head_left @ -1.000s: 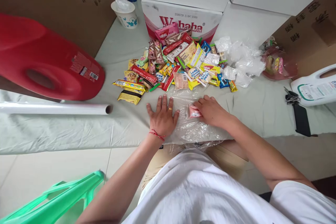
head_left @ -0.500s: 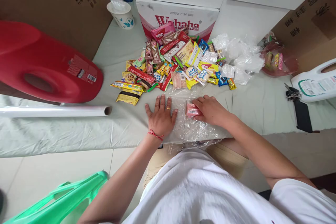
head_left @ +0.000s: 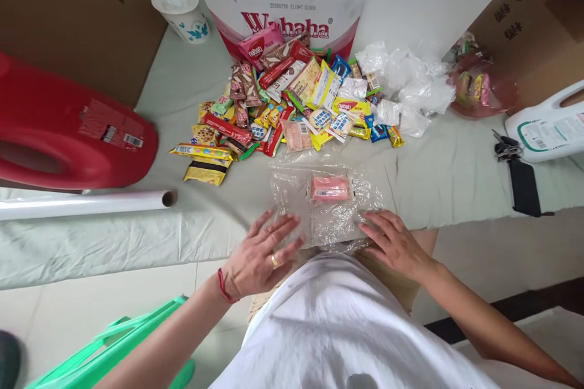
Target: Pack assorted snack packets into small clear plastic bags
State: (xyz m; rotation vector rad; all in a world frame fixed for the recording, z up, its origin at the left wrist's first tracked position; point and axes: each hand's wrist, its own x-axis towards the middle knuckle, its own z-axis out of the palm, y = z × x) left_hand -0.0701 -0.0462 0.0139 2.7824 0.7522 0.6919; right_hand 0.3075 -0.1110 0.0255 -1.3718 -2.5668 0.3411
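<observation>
A small pink snack packet (head_left: pixel 330 188) lies flat on a sheet of clear plastic film (head_left: pixel 292 185) spread at the table's front edge. My left hand (head_left: pixel 264 252), fingers apart and slightly blurred, hovers by the film's lower left side and holds nothing. At the film's lower right side is my right hand (head_left: pixel 390 241), its fingers spread and empty; whether it touches the film I cannot tell. Beyond the film sits a heap of wrapped snacks (head_left: pixel 274 103) in many colours.
Crumpled clear plastic (head_left: pixel 415 88) lies right of the heap, beside a pink bowl (head_left: pixel 495 100). A white jug (head_left: pixel 547 124), keys and a black pouch (head_left: pixel 524 185) are far right. At left stand a red jug (head_left: pixel 114 152), a film roll (head_left: pixel 91 202) and a paper cup (head_left: pixel 187 18).
My right hand has let go of the pink packet and drawn back to the right. My left hand has lifted off the table beside the film and come back toward my body.
</observation>
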